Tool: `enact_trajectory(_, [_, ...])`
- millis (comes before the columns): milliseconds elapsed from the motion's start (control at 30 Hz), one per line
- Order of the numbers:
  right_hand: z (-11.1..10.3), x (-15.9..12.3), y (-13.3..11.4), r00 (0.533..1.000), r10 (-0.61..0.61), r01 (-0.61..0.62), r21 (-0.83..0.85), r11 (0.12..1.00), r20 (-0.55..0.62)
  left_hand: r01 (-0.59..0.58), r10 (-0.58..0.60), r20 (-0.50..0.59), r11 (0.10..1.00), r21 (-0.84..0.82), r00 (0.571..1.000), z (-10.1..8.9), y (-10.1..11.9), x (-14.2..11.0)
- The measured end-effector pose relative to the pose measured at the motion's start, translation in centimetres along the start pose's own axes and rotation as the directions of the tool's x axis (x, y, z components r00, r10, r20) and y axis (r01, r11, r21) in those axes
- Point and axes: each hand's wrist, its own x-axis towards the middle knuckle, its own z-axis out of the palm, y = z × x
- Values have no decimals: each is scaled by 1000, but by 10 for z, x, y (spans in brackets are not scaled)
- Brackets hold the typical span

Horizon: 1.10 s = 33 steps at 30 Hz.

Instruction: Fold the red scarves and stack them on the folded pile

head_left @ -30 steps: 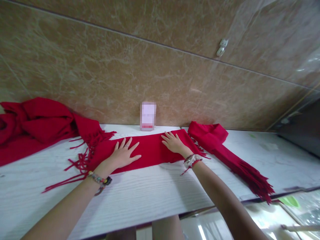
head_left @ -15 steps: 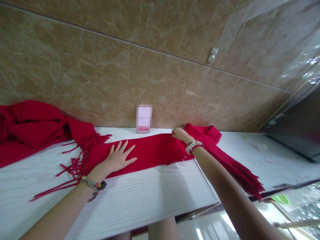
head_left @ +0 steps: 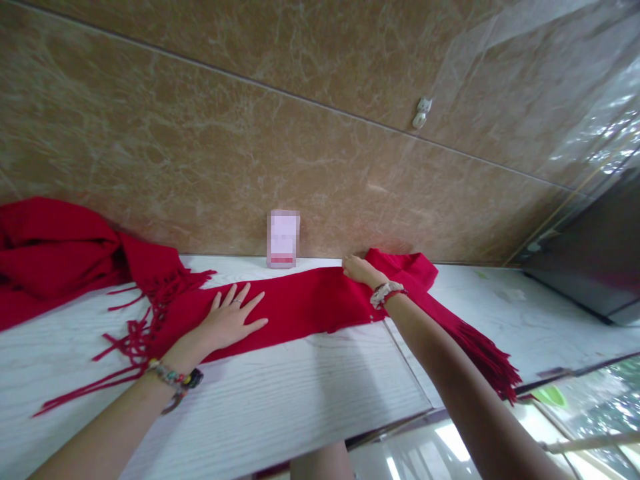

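A long red fringed scarf (head_left: 300, 303) lies stretched across a white wood-grain table (head_left: 280, 393). My left hand (head_left: 227, 320) rests flat on it with the fingers spread, close to the fringed left end. My right hand (head_left: 361, 271) is at the scarf's far edge near the wall, fingers curled onto the cloth where it bends toward the right. The scarf's right part (head_left: 465, 340) runs on to the table's front edge, its fringe hanging over. Both wrists wear beaded bracelets.
More red cloth (head_left: 60, 257) is heaped at the far left of the table. A small blurred card (head_left: 283, 239) stands against the brown marble wall (head_left: 300, 133). A dark appliance (head_left: 595, 267) sits at the right. Below the table edge lies a glossy floor (head_left: 450, 447).
My right hand has moved from lying flat on the scarf's middle to its far edge by the wall, fingers curling onto the cloth. My left hand has stayed flat on the scarf.
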Motion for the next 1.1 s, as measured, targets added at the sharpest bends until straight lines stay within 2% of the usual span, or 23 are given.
enact_trajectory(100, [3, 1, -6, 998, 26, -22, 57, 998, -56, -4, 4, -7, 1000, -6, 1000, 0, 0, 0])
enact_trajectory(300, [11, 11, -18, 995, -19, 34, 152, 988, -98, -6, 6, 1, 1000, -15, 1000, -1, 0, 0])
enact_trajectory(600, [11, 10, -10, 965, 106, -53, 221, 974, -238, -18, 17, -16, 1000, -25, 1000, 2, -1, 0])
enact_trajectory(667, [13, 3, -17, 954, 49, 27, 250, 968, -296, -19, 19, -13, 1000, -22, 1000, 2, -2, 0])
enact_trajectory(733, [19, -5, -25, 939, -93, 190, 275, 942, -332, -17, 17, -1, 1000, -25, 1000, 1, -3, 0])
enact_trajectory(800, [25, -14, -33, 921, -235, 329, 296, 897, -310, -9, 10, 23, 999, -33, 1000, -1, -5, -1])
enact_trajectory(867, [28, -23, -36, 924, -307, 368, 317, 874, -226, -5, 7, 53, 999, -37, 999, -4, -7, -1])
enact_trajectory(1000, [21, -34, -33, 947, -320, 296, 384, 875, 0, -19, 23, 113, 999, -37, 993, -12, -12, -3])
enact_trajectory(1100, [12, -36, -28, 956, -288, 233, 467, 853, 49, -35, 40, 156, 999, -36, 987, -15, -13, -5])
